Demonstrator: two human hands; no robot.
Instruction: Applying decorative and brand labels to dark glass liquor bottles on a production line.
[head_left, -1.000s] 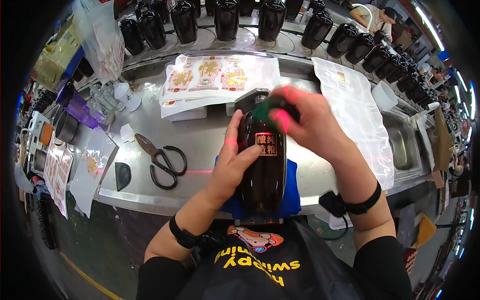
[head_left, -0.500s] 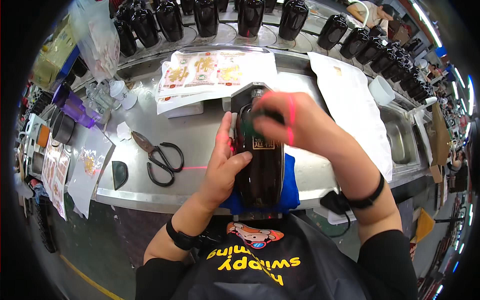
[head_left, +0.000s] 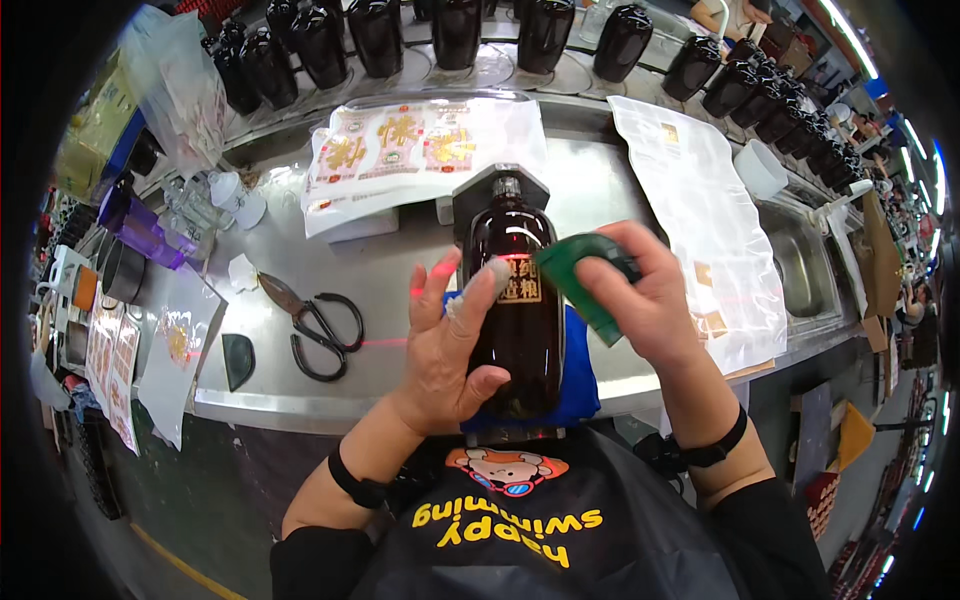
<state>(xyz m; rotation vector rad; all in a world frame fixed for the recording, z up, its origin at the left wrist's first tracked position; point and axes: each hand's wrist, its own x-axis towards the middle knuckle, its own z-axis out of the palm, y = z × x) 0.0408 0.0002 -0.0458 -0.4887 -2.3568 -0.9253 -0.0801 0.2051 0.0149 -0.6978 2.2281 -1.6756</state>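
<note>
A dark brown glass bottle point(head_left: 515, 345) with gold lettering on its front lies in front of me, its neck pointing away, on a dark holder point(head_left: 462, 205) and a blue cloth point(head_left: 580, 375). My left hand point(head_left: 445, 340) is open at the bottle's left side, fingers spread. Its white-covered index fingertip reaches the left edge of the gold lettering. Just right of the lettering, my right hand point(head_left: 645, 295) grips a green scraper point(head_left: 578, 285) between thumb and fingers, its edge close to the glass. A thin red light line crosses the bottle above the lettering.
Black-handled scissors point(head_left: 325, 335) and a dark green scraper piece point(head_left: 238, 361) lie left on the metal bench. Decal sheets point(head_left: 400, 150) are behind the bottle, with a white sheet point(head_left: 690, 220) and sink point(head_left: 800, 270) to the right. Dark bottles point(head_left: 375, 40) line the far conveyor.
My right hand has come down from the bottle's neck to the right of the lettering, turning the green scraper into sight. My left hand has spread its fingers and moved its index fingertip onto the bottle's front.
</note>
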